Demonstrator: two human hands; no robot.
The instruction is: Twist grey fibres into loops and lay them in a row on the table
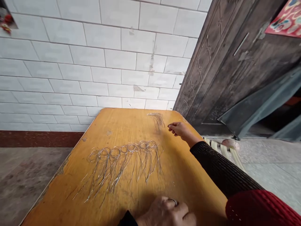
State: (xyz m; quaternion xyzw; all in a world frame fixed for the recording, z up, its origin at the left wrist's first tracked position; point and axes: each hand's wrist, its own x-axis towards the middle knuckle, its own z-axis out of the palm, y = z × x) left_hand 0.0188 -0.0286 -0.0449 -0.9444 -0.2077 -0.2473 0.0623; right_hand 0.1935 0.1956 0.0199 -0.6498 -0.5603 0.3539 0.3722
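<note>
Thin silvery wires with looped tops [123, 150] lie in a row across the wooden table [188, 175], their loose tails spreading toward me. Farther back on the right is a small bunch of loose wires [157, 118]. Just right of that bunch, my right hand [178, 128] hovers with thumb and fingertips pinched together; whether a thin wire is between them cannot be made out. My left hand [168, 212], with a ring on one finger, rests closed at the table's near edge. Its palm side is hidden, so I cannot see whether it holds anything.
A white tiled wall [105, 56] stands behind the table. On the right are a dark wooden door [211, 72], a hanging grey-blue curtain [256, 103] and a seat with pale straps [223, 150]. Grey floor [30, 169] shows at both sides.
</note>
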